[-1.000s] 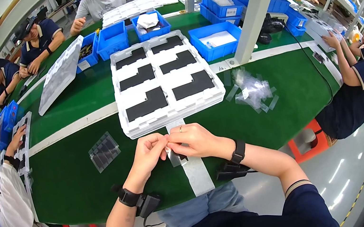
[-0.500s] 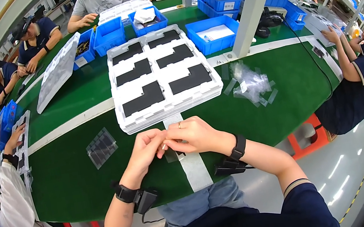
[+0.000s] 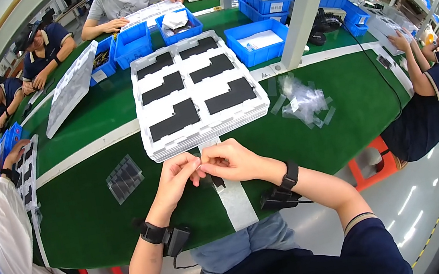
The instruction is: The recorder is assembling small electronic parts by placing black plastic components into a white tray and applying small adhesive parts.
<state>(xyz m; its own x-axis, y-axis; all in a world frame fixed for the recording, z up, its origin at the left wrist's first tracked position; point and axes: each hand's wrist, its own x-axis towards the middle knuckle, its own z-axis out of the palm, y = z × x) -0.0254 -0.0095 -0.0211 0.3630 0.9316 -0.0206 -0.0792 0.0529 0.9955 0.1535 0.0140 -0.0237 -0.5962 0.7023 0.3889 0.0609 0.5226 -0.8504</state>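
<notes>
My left hand (image 3: 178, 177) and my right hand (image 3: 230, 161) meet fingertip to fingertip above the green table, just in front of a stack of white trays. Both are pinched closed. What sits between the fingertips is too small to make out. Below my right hand a small black piece (image 3: 218, 182) shows on the pale strip (image 3: 238, 206) that runs across the table. The top white tray (image 3: 202, 133) holds several flat black L-shaped parts (image 3: 174, 120). Left of my hands lies a clear sheet with dark strips (image 3: 125, 179).
A heap of crumpled clear film (image 3: 305, 100) lies right of the trays. Blue bins (image 3: 256, 44) stand behind, beside a grey upright post (image 3: 308, 12). Another white tray (image 3: 71, 86) leans at the left. Other people work around the table; a white-sleeved arm (image 3: 11, 230) reaches in at left.
My right hand has shifted slightly, its fingers more bent, uncovering more of the small black piece beneath. Both hands stay together at the fingertips.
</notes>
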